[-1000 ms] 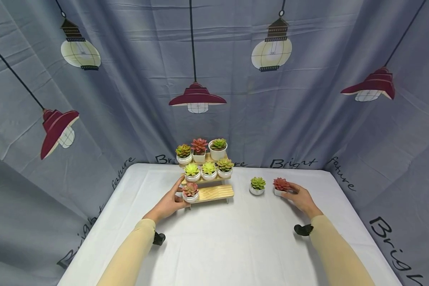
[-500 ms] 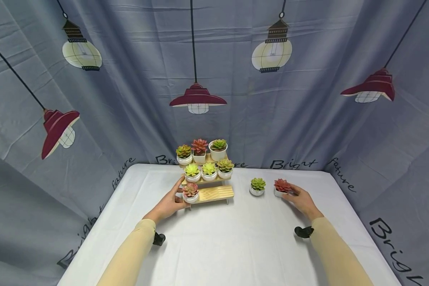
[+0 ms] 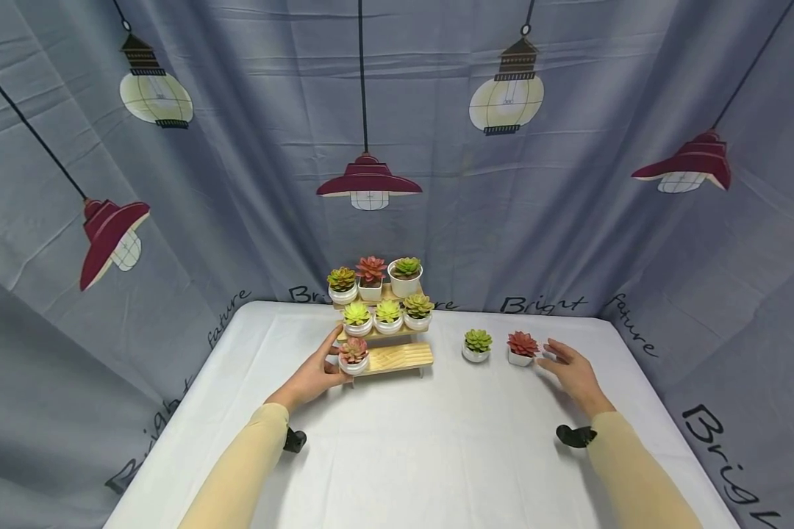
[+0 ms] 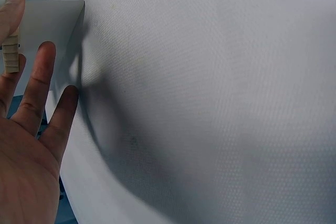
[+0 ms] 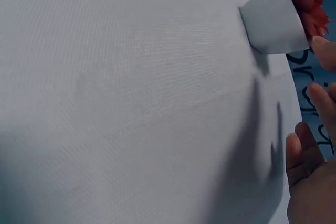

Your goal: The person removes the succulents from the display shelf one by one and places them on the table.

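My left hand [image 3: 316,378] is at the left end of a three-tier wooden plant stand [image 3: 400,356], thumb at the bottom step and a finger reaching up to the middle one. In the left wrist view the thumb and a finger grip the end of a wooden slat [image 4: 10,56], other fingers stretched out. Beside that hand a pink succulent [image 3: 353,355] in a white pot occupies the bottom step's left end. My right hand [image 3: 577,376] is just right of a red succulent [image 3: 521,348] in a square white pot on the table, fingers loosely spread, holding nothing.
A green succulent [image 3: 476,345] in a round white pot stands left of the red one on the white-covered table [image 3: 437,455]. Several potted succulents, among them a yellow-green one [image 3: 388,316], fill the stand's upper tiers. A grey curtain [image 3: 437,242] hangs behind.
My right hand has let go of the red succulent's pot and drawn back to the right, fingers spreading. The pot stays in place. My left hand keeps its spot at the stand.
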Demonstrator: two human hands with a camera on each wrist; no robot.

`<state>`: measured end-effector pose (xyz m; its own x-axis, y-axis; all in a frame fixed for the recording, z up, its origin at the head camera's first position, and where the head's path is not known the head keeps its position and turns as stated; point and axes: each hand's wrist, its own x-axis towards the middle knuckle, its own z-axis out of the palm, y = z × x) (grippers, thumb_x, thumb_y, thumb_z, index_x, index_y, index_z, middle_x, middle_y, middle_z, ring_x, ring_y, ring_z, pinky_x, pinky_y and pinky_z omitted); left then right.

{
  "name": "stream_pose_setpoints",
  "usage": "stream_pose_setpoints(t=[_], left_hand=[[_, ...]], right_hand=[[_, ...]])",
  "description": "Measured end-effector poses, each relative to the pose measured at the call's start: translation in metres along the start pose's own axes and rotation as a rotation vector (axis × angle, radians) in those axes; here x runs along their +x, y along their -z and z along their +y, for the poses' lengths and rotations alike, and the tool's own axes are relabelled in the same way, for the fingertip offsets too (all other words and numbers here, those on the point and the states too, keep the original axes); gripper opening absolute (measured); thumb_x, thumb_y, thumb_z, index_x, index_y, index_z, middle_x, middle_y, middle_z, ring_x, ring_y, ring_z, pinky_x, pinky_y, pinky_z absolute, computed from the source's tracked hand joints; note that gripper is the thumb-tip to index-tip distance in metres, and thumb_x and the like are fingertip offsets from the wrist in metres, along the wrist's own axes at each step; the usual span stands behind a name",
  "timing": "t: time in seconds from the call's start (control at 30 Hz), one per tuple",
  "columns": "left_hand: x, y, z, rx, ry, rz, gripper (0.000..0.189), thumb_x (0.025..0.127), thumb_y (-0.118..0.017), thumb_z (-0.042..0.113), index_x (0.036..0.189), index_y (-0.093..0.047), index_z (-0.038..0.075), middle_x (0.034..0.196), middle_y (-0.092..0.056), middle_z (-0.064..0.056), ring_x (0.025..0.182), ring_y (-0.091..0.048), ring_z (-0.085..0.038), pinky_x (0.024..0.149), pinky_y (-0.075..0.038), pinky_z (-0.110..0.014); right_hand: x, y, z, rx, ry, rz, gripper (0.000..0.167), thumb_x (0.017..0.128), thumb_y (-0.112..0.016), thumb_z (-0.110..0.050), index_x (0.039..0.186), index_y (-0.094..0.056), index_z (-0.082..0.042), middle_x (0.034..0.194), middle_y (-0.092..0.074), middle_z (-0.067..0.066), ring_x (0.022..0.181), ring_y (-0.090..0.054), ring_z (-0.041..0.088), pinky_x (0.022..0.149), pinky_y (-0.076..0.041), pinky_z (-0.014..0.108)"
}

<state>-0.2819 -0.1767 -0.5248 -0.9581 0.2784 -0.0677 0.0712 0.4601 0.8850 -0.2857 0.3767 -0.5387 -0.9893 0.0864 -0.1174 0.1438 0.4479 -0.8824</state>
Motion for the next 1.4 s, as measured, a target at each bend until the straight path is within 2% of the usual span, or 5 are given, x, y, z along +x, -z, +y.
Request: stream_pose_setpoints(t=[0.3,0.53,0.67,0.93,1.4], left_hand=[[-0.001,0.0,0.002,-0.004,-0.009,0.011,0.112,0.086,-0.085,0.013,0.162,-0.011,0.049,0.141,-0.048,-0.015,0.085,-0.065,-0.021,0.064,-0.053,-0.036],[0.0,0.0,0.002,0.004,-0.002,0.006,0.113,0.086,-0.085,0.013,0.162,-0.01,0.05,0.142,-0.048,-0.014,0.086,-0.065,-0.021,0.066,-0.053,-0.035],[0.0,0.0,0.001,0.01,-0.006,0.007,0.114,0.086,-0.085,0.012,0.163,-0.009,0.048,0.141,-0.048,-0.015,0.086,-0.065,-0.021,0.065,-0.053,-0.036],[0.0,0.001,0.001,0.0,-0.018,0.004,0.112,0.086,-0.085,0.013,0.163,-0.011,0.047,0.141,-0.048,-0.016,0.085,-0.065,-0.021,0.064,-0.053,-0.036],[0.001,0.001,-0.001,0.001,-0.018,-0.003,0.114,0.086,-0.085,0.013,0.163,-0.009,0.049,0.14,-0.047,-0.014,0.084,-0.065,-0.022,0.062,-0.053,-0.036]], right_hand=[[-0.01,0.003,-0.007,0.073,0.002,0.125,0.081,0.099,-0.069,-0.043,0.163,-0.03,-0.011,0.161,-0.039,0.015,0.15,-0.027,0.037,0.115,-0.038,0.056],[-0.019,-0.001,-0.02,0.1,0.077,0.209,0.073,0.099,-0.069,-0.04,0.159,-0.04,-0.009,0.154,-0.049,0.015,0.145,-0.038,0.034,0.091,-0.045,0.017],[-0.024,-0.009,-0.034,0.123,0.144,0.233,0.066,0.099,-0.071,-0.033,0.155,-0.046,-0.006,0.148,-0.055,0.016,0.141,-0.044,0.033,0.094,-0.042,0.009],[-0.034,-0.035,-0.064,0.178,0.217,0.16,0.061,0.1,-0.071,-0.029,0.154,-0.049,-0.01,0.147,-0.056,0.016,0.133,-0.05,0.021,0.092,-0.044,0.011],[-0.043,-0.086,-0.086,0.173,0.363,-0.016,0.054,0.099,-0.072,-0.015,0.149,-0.053,-0.006,0.141,-0.059,0.021,0.133,-0.049,0.031,0.09,-0.046,0.016]])
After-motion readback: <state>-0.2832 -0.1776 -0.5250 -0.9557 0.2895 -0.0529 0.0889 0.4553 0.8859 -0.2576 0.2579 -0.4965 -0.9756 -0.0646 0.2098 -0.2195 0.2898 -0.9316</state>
